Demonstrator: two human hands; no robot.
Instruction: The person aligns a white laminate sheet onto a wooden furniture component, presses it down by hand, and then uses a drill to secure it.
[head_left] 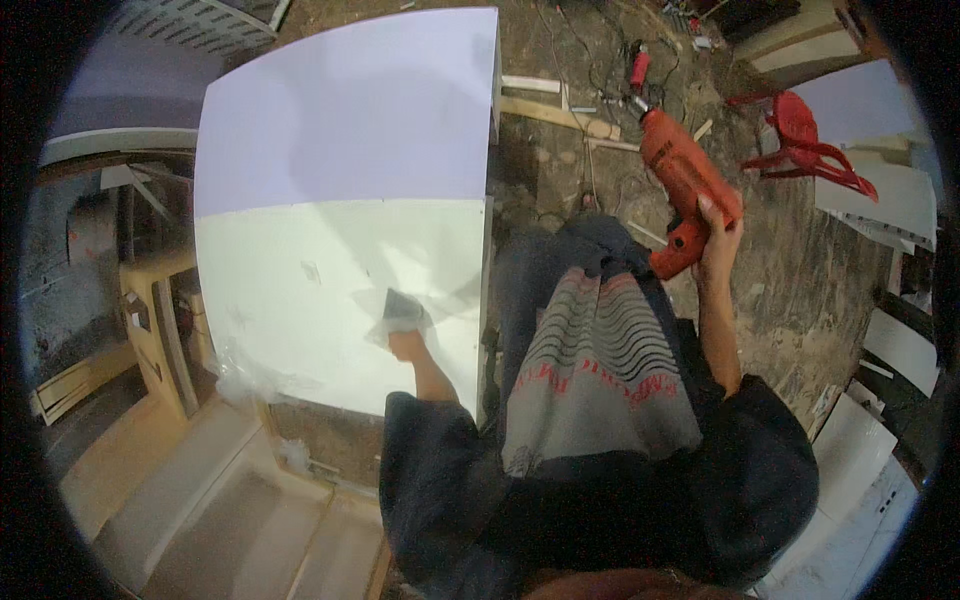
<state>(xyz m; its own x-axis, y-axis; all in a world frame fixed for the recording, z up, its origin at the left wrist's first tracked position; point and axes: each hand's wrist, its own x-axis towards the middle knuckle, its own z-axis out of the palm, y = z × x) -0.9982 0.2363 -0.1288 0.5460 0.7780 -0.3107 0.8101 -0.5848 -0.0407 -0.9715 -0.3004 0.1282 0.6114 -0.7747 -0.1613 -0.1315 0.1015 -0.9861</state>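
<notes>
A red power drill is gripped by its handle in my right hand, held up over the floor with its front end pointing forward and slightly left. My left hand is closed around a clear plastic bag with something dark grey inside. It is over the near half of a large white panel, and whether the bag touches the surface is hard to tell. The panel's far half looks pale violet.
Crumpled clear plastic hangs at the panel's near left corner. Ahead on the floor lie wooden strips, cables and a red-handled tool. A red plastic chair is at the right, near white boards. A wooden frame stands left.
</notes>
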